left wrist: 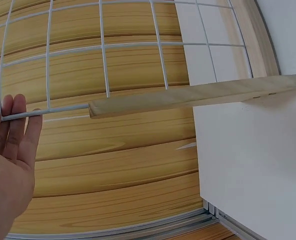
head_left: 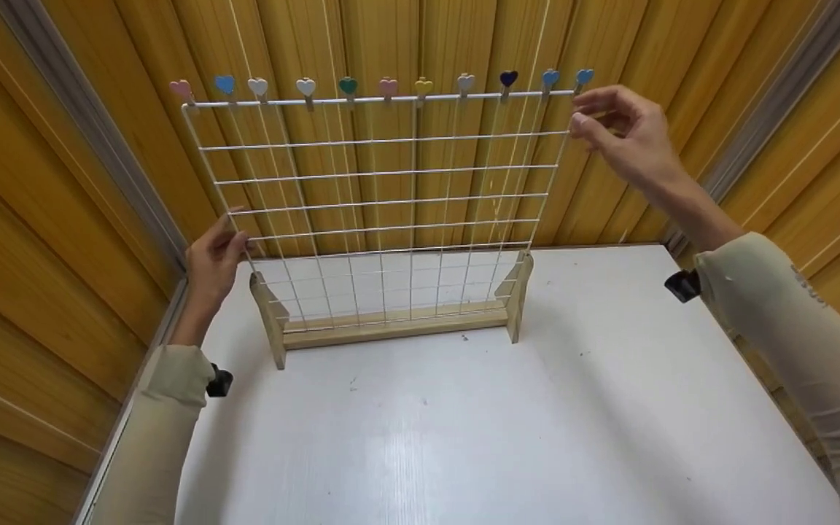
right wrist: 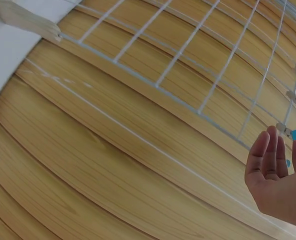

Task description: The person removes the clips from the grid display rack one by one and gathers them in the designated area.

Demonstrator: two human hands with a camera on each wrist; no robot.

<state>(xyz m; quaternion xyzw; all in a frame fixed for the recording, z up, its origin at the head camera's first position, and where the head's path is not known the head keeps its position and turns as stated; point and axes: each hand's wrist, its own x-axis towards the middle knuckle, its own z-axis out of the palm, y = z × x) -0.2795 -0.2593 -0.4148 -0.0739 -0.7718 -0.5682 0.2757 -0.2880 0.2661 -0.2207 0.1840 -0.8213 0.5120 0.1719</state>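
Rack of wire (head_left: 413, 174) stands in its wooden base (head_left: 398, 332), heart clips (head_left: 389, 87) along its top, its left edge pinched by my left hand (head_left: 212, 262), seemingly for steadiness, my right hand (head_left: 631, 135) curved at its top right corner, gripping or not I cannot tell.

Both long sleeves are a pale grey-green, the left sleeve (head_left: 146, 452) at eight o'clock in the head view and the right sleeve (head_left: 792, 350) between three and four, each ending in a thick, bunched cuff. A small black block (head_left: 219, 381) juts out at the left cuff's (head_left: 174, 373) three o'clock, and a second black block (head_left: 682, 286) between eight and nine o'clock of the right cuff (head_left: 741, 261). Small marks (head_left: 808, 286), too fine to make out, run in a short row along the right sleeve's outer edge.
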